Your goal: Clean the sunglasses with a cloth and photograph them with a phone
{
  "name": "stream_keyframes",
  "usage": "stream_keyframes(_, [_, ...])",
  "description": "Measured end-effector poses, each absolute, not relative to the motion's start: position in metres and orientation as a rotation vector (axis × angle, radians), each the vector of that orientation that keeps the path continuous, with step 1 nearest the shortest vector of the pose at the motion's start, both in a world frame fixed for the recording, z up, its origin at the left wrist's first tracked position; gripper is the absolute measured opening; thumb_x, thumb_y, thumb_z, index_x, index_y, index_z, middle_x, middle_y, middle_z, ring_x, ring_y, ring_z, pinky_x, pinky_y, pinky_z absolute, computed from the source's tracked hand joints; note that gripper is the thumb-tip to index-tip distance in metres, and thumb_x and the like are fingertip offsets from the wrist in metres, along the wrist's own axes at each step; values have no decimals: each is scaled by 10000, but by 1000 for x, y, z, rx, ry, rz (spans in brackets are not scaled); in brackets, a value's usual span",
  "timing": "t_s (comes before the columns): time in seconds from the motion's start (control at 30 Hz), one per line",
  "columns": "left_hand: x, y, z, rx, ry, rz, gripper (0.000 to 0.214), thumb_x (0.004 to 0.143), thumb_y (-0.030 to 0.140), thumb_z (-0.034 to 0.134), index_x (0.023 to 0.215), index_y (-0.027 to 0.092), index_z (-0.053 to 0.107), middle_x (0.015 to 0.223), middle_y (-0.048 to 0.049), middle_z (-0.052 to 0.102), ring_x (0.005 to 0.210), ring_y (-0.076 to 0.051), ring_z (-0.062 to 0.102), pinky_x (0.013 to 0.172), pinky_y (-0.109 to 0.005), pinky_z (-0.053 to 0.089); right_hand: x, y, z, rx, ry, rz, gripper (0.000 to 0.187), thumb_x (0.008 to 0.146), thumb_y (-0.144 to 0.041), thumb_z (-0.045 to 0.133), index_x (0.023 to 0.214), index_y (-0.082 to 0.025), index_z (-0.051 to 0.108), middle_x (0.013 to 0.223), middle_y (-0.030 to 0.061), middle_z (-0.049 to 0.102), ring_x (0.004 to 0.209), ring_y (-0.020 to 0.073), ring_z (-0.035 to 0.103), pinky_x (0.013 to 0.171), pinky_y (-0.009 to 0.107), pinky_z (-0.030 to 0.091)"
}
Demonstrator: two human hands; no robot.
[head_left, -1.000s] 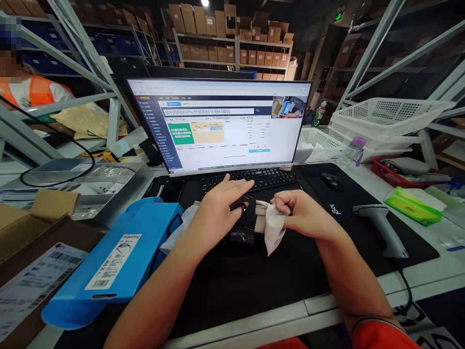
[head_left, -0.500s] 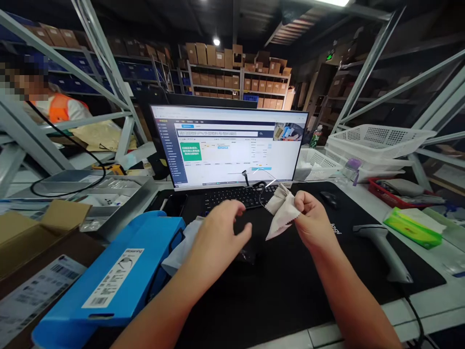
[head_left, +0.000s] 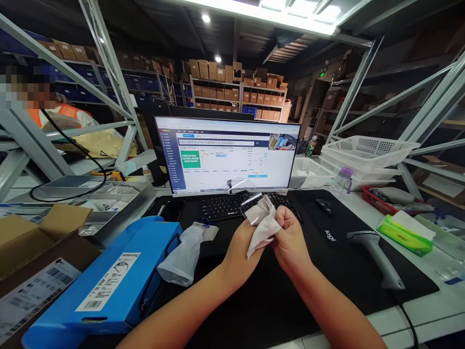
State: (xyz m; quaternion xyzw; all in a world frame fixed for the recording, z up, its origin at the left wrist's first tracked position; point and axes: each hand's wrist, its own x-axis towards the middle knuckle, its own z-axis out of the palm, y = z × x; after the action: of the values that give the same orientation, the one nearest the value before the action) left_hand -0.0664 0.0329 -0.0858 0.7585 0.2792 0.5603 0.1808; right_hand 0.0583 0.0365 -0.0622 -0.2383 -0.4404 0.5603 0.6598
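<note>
Above the black desk mat, my left hand and my right hand are both closed on a pale cleaning cloth. The cloth is bunched around a pair of clear-lensed glasses, whose thin frame sticks up in front of the monitor. A black keyboard lies just beyond my hands. A grey-white pouch rests on the mat left of my left forearm.
A blue glasses case and cardboard boxes lie at the left, beside a metal tray. A barcode scanner, a mouse, a green packet and white baskets stand at the right. Another person in an orange vest is at far left.
My left hand rose from the mat and joined my right hand on the cloth and glasses. The view tilted upward, and the pouch on the mat is now uncovered.
</note>
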Motion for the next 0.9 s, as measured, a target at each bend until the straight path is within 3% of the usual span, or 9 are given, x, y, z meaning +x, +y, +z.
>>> stream_keyframes(0.1, [-67, 30, -81, 2163, 745, 1635, 122, 932, 146, 595, 994, 195, 688, 1012, -79, 728, 930, -218, 679, 826, -321, 531, 60, 35, -58, -531, -1011, 1328, 450, 656, -146, 838, 743, -222, 403, 623, -84, 469, 547, 76, 357, 517, 179, 307])
stream_keyframes(0.27, [-69, 33, -78, 2175, 853, 1687, 139, 999, 189, 515, 1016, 197, 653, 960, -58, 699, 889, -185, 650, 793, -293, 503, 78, 42, -48, -566, -1087, 1284, 421, 741, -274, 816, 1032, -292, 512, 642, -81, 549, 534, 102, 454, 516, 194, 353])
stream_keyframes(0.43, [-77, 36, -73, 2157, 949, 1740, 175, 1024, 202, 483, 956, 195, 644, 894, -31, 671, 846, -156, 623, 769, -269, 473, 106, 53, -34, -633, -1029, 1165, 306, 749, -328, 802, 903, -249, 549, 686, -52, 566, 517, 78, 411, 473, 187, 308])
stream_keyframes(0.73, [-80, 28, -68, 2160, 863, 1768, 177, 1022, 211, 496, 998, 197, 671, 901, -31, 666, 859, -160, 620, 786, -279, 472, 108, 51, -34, -660, -1154, 1372, 418, 589, -235, 923, 779, -210, 552, 659, -47, 564, 510, 71, 425, 465, 177, 331])
stream_keyframes(0.9, [-77, 24, -66, 2091, 897, 1733, 225, 1035, 240, 468, 952, 188, 671, 870, -34, 654, 810, -161, 610, 743, -275, 465, 105, 48, -36, -664, -1181, 1380, 429, 574, -192, 907, 760, -213, 521, 641, -61, 556, 509, 74, 419, 462, 176, 317])
